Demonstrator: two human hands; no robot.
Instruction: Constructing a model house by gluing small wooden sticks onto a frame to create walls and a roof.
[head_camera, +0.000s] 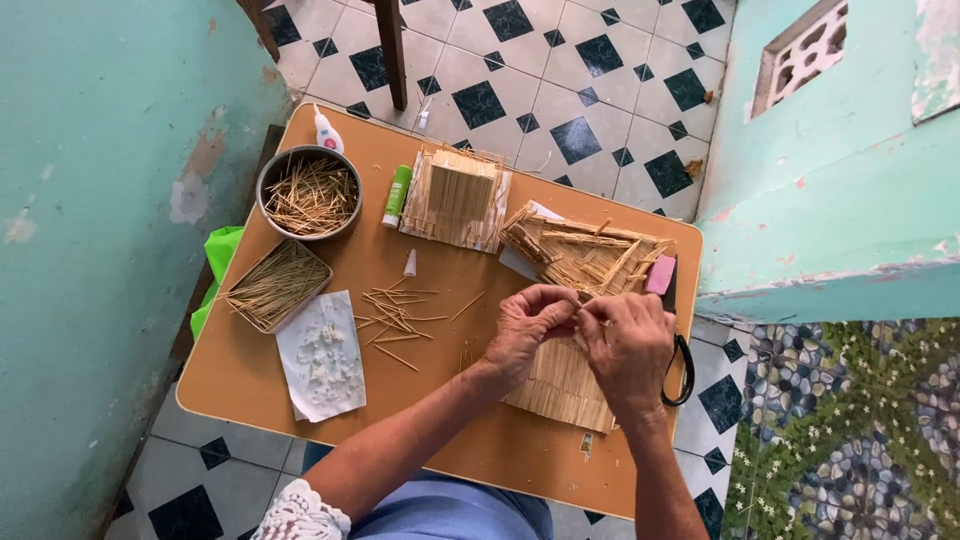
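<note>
1. The left hand (525, 325) and the right hand (628, 345) meet over a flat panel of toothpicks (560, 385) lying on the desk (240, 370), fingertips pinched narrow on what seems a single thin stick at the panel's upper edge.
2. The panel looks light, stiff but fragile; I judge it is best held by its edges.
3. Loose sticks (395, 315) lie near, left of the hands.

Turquoise walls (100, 250) – checkered tile floor (560, 70).

A small tan table (250, 370) bears toothpick panels (560, 385), a bowl (270, 180), perhaps a glue-spotted paper (320, 355)
</note>
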